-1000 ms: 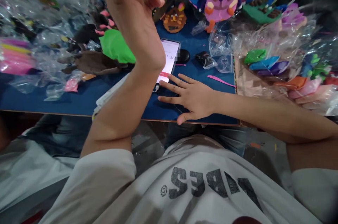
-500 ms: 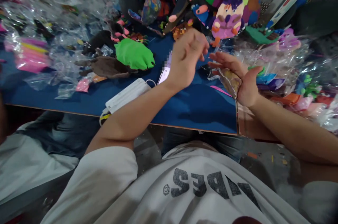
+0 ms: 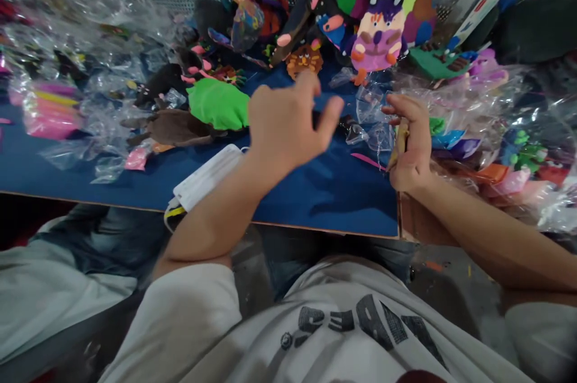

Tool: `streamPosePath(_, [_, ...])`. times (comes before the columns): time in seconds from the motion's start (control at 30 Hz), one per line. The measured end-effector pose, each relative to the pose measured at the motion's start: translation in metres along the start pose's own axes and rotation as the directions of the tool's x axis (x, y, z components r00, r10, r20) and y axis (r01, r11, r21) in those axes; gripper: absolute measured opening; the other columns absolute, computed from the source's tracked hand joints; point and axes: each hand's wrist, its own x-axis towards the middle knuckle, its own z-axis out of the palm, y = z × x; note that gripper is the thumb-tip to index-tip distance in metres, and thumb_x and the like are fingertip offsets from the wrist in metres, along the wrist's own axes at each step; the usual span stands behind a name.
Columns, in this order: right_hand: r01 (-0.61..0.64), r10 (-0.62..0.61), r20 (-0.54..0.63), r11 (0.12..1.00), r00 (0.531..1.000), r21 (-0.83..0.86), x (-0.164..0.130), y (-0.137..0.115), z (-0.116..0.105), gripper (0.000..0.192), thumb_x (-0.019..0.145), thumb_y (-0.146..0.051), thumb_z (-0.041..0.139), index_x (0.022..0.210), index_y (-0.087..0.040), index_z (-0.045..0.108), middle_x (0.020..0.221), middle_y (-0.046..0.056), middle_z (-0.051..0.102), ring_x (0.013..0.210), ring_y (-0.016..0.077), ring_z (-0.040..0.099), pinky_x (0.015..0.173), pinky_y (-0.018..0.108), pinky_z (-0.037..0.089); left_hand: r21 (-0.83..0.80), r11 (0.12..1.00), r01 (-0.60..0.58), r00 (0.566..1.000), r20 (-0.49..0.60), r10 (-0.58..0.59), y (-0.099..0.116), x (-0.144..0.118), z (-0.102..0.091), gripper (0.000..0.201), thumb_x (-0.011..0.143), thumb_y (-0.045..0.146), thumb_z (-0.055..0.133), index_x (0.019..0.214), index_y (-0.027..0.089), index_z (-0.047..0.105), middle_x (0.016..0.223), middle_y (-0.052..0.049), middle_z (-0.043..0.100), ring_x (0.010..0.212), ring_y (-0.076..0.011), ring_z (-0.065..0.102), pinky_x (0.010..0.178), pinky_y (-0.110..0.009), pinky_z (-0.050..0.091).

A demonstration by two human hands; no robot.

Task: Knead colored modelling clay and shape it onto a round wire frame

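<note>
A flat, tan-brown piece of clay [image 3: 399, 141] is held edge-on in the right hand [image 3: 408, 145], whose fingers are curled closed around it, above the right end of the blue board [image 3: 315, 190]. The piece is seen as a thin, narrow strip; its face is hidden by the fingers. The left hand [image 3: 286, 124] is raised over the middle of the board, loosely half open with the thumb stretched toward the right hand, and nothing is held in it.

Just beyond the right hand, crumpled clear plastic bags [image 3: 374, 112] are spread on the board, and a dark lump is wrapped in one of them. More bags [image 3: 496, 148] lie past the board's right edge, with blue, green, orange and pink clay inside.

A thin pink strip [image 3: 367, 159] lies on the board just left of the right hand. A white face mask [image 3: 205, 178] is laid at the board's near edge under the left forearm. Left of the left hand, a green clay slab [image 3: 219, 104] and a brown one [image 3: 178, 127] are set side by side. At the board's far edge, colourful clay figures are lined up, among them a purple and pink one [image 3: 378, 34].
</note>
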Motion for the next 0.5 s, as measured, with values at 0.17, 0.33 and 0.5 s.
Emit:
streamPosePath(0.17, [0.199, -0.2, 0.03, 0.98, 0.979, 0.03, -0.001, 0.009, 0.003, 0.089, 0.091, -0.094, 0.042, 0.164, -0.044, 0.054, 0.151, 0.012, 0.062, 0.136, 0.0434, 0.067, 0.104, 0.066, 0.06, 0.062, 0.995, 0.078, 0.965, 0.246, -0.091, -0.066, 0.039, -0.025, 0.045, 0.101, 0.065, 0.066, 0.076, 0.028, 0.066, 0.066, -0.003, 0.07, 0.079, -0.0258, 0.059, 0.097, -0.047, 0.044])
streamPosePath(0.33, [0.213, -0.214, 0.02, 0.976, 0.977, 0.044, -0.002, 0.017, -0.001, 0.092, 0.089, -0.097, 0.043, 0.164, -0.045, 0.054, 0.15, 0.014, 0.061, 0.121, 0.0387, 0.073, 0.1, 0.063, 0.061, -0.048, 0.98, 0.193, 0.909, 0.384, -0.16, -0.084, 0.046, -0.034, 0.04, 0.106, 0.06, 0.058, 0.087, 0.028, 0.07, 0.079, 0.0, 0.081, 0.067, -0.0195, 0.059, 0.087, -0.044, 0.047])
streamPosePath(0.5, [0.267, -0.27, 0.035, 0.961, 0.962, 0.074, -0.002, 0.018, 0.001, 0.095, 0.09, -0.097, 0.046, 0.167, -0.042, 0.051, 0.145, 0.014, 0.063, 0.127, 0.0402, 0.07, 0.096, 0.062, 0.064, -0.064, 0.98, 0.187, 0.894, 0.425, -0.142, -0.069, 0.048, -0.043, 0.037, 0.105, 0.055, 0.065, 0.084, 0.025, 0.071, 0.074, -0.003, 0.079, 0.064, -0.0196, 0.06, 0.076, -0.037, 0.048])
